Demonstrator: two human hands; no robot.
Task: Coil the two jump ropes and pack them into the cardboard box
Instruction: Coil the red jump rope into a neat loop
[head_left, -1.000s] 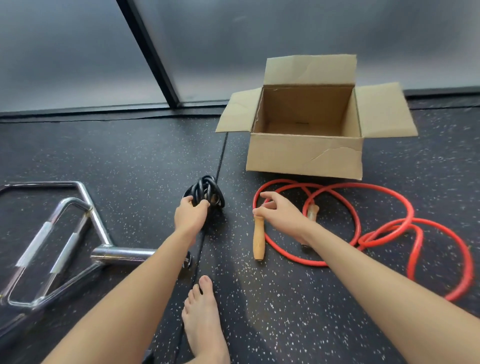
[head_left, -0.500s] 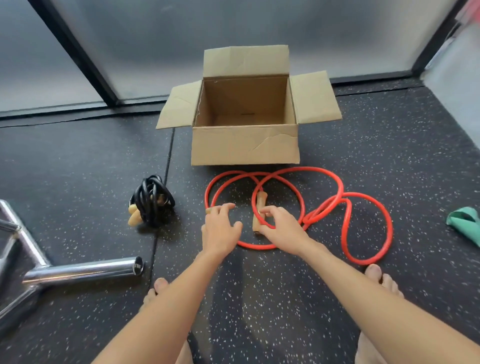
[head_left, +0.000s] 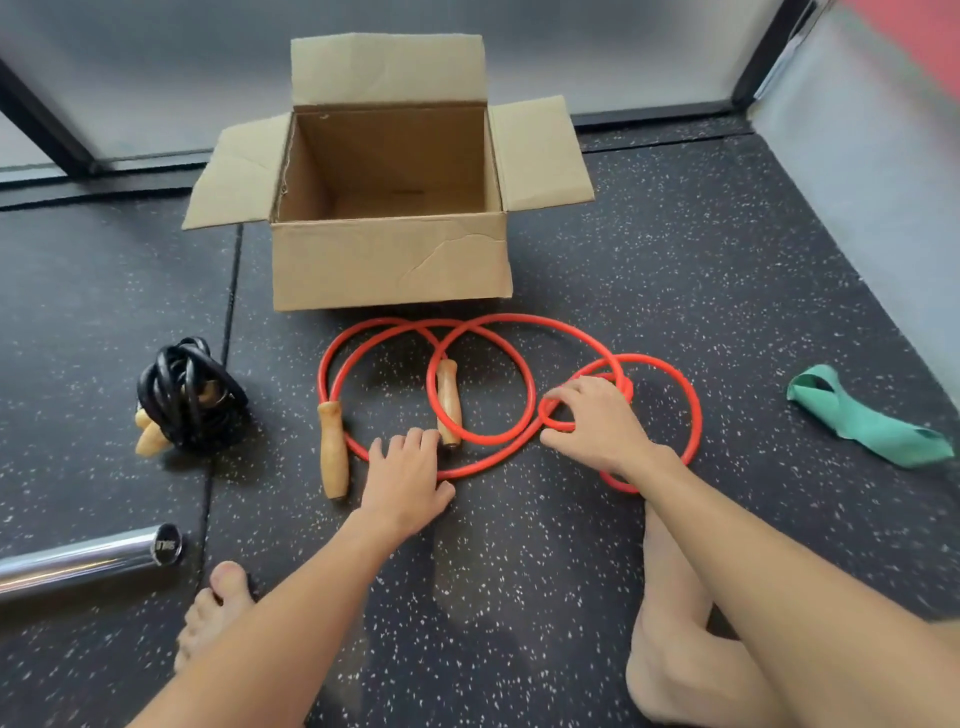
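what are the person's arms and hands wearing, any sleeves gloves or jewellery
Nothing is worn. Both forearms are bare as far as the frame shows, with no sleeves in view. The left hand and right hand have no gloves, and no rings, watch or wristband show.

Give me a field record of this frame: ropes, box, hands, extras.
red rope: spread in loose loops on floor, in front of box, not coiled
black rope: bundled, on floor left of red rope
cardboard box: open, flaps out, looks empty
left hand: flat on red rope near handles
right hand: fingers on a red loop
extras: green band, chrome bar
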